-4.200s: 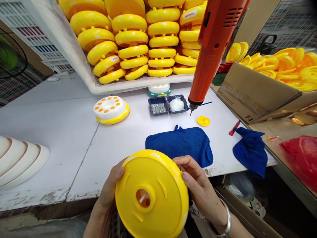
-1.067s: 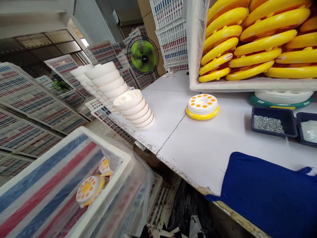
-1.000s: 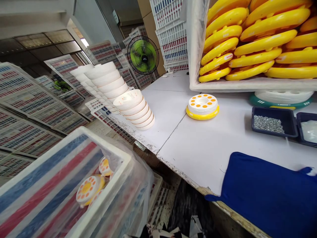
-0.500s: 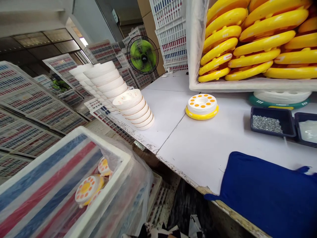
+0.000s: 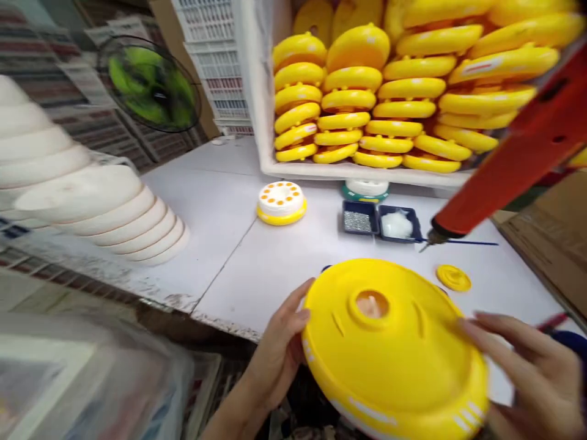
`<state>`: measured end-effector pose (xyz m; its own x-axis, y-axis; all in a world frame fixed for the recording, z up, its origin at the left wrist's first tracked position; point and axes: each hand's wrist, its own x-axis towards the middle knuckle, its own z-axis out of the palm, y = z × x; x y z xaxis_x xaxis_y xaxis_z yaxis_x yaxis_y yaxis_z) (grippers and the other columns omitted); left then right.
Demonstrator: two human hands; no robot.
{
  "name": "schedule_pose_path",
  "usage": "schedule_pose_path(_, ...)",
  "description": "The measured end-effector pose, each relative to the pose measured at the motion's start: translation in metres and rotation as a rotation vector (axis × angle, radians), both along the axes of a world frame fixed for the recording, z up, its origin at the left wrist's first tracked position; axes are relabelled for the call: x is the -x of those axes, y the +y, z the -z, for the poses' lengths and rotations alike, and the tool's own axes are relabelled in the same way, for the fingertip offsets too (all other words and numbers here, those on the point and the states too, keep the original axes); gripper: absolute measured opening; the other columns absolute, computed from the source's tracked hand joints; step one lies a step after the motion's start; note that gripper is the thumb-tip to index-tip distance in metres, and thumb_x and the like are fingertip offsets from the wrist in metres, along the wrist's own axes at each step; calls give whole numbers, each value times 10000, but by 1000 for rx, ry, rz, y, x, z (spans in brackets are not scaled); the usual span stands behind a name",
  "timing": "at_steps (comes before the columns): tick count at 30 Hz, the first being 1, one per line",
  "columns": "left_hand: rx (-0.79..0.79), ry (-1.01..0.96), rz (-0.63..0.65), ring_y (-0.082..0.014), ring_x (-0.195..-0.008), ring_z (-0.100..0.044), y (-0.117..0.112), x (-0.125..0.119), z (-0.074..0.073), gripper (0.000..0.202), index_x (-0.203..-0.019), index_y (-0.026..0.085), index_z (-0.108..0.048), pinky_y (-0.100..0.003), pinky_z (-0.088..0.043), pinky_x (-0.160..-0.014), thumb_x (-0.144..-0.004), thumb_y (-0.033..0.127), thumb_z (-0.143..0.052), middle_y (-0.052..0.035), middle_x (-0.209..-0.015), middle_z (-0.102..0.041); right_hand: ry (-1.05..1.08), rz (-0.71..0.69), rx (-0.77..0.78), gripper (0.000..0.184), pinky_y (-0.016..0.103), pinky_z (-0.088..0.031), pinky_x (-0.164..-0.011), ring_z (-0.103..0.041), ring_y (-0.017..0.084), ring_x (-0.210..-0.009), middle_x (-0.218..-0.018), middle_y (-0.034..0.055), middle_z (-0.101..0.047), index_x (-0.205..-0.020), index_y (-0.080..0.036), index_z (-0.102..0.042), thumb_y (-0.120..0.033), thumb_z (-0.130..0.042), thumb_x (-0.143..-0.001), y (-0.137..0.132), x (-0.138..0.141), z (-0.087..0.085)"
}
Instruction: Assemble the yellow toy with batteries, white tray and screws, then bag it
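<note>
A large yellow plastic disc (image 5: 389,373) with a round central hole fills the lower middle of the view, tilted towards me. My left hand (image 5: 277,354) grips its left rim. My right hand (image 5: 527,373) is blurred at the right rim, its fingers spread over the edge, and I cannot tell whether it grips. A small yellow cap (image 5: 453,278) lies on the white bench (image 5: 229,293) beyond the disc. A dark blue tray (image 5: 360,218) holds small metal parts in one compartment and white material in the other.
An orange power tool (image 5: 513,156) hangs at the upper right. Behind it, a white bin (image 5: 261,91) holds stacked yellow discs. A white-and-yellow dotted disc (image 5: 281,203) sits on the bench, with stacked white bowls (image 5: 92,208) at left and a cardboard box (image 5: 550,244) at right.
The view has swung right from the far end of the bench and its crates, back to the tray and tool. My hands and the yellow disc have come into view.
</note>
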<state>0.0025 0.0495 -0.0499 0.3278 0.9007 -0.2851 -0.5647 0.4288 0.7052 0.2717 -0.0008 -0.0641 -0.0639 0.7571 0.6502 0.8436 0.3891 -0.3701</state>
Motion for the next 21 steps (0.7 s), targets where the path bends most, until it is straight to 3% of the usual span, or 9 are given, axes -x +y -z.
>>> schedule_pose_path(2, 29, 52, 42, -232, -1141, -577, 4, 8, 8, 465, -1341, 213, -508, -279, -487, -893, -885, 291, -562, -67, -1313, -588, -65, -146, 35, 409, 444, -490, -912, -506, 318, -1225, -1342, 98, -507, -1277, -354, -577, -384, -584, -868, 1, -2, -6)
schedule_pose_path(4, 28, 134, 128, -209, -937, -650, 6, 14, 12, 390, -1264, 211, -562, -263, -524, -724, -907, 363, -518, -67, -1150, -670, 13, -292, 84, 389, 421, -498, -930, -565, 314, -1165, -1289, 103, -567, -1238, -285, -584, -399, -605, -867, 5, 4, -8)
schedule_pose_path(7, -73, 405, 248, -147, -498, -567, 8, 21, 16, 481, -989, 164, -643, -236, -441, -474, -933, 564, -383, -38, -663, -660, 397, -214, 252, 376, 283, -541, -605, -669, 224, -747, -924, 60, -693, -1049, -245, -624, -528, -650, -802, 10, 17, -1)
schedule_pose_path(8, -133, 515, 268, -123, -423, -496, 9, 23, 16, 526, -893, 156, -636, -223, -402, -443, -927, 603, -362, -12, -545, -589, 568, -151, 347, 384, 261, -507, -515, -645, 200, -648, -838, 48, -690, -1000, -239, -631, -557, -650, -787, 11, 21, 4)
schedule_pose_path(10, -263, 702, 273, -94, -408, -412, 11, 25, 16, 502, -785, 154, -604, -200, -353, -437, -914, 601, -415, 24, -477, -486, 934, -92, 558, 398, 263, -498, -495, -636, 197, -622, -810, 50, -694, -993, -231, -636, -581, -607, -805, 14, 29, 17)
schedule_pose_path(12, -345, 792, 274, -100, -475, -419, 12, 25, 15, 417, -820, 160, -611, -196, -353, -451, -901, 552, -493, 25, -555, -498, 1258, -97, 720, 434, 299, -537, -571, -669, 220, -699, -892, 70, -715, -1050, -222, -633, -584, -596, -814, 17, 35, 30)
schedule_pose_path(14, -392, 810, 277, -133, -608, -503, 14, 21, 14, 365, -934, 168, -632, -211, -418, -531, -906, 511, -510, -1, -706, -575, 1468, -87, 773, 450, 315, -552, -608, -685, 229, -734, -929, 84, -725, -1044, -202, -641, -582, -617, -804, 21, 39, 40)
schedule_pose_path(18, -400, 783, 250, -208, -972, -571, 14, 10, 17, 368, -1139, 188, -599, -253, -472, -799, -938, 470, -475, -46, -1065, -644, 1638, -65, 739, 430, 315, -566, -663, -696, 231, -805, -948, 88, -733, -989, -172, -657, -551, -661, -787, 28, 45, 46)
schedule_pose_path(21, -321, 718, 213, -223, -1093, -551, 13, 2, 22, 401, -1234, 205, -541, -275, -467, -888, -940, 470, -473, -52, -1225, -604, 1674, -55, 728, 422, 325, -570, -712, -695, 235, -864, -988, 84, -730, -985, -174, -651, -544, -670, -783, 31, 46, 47)
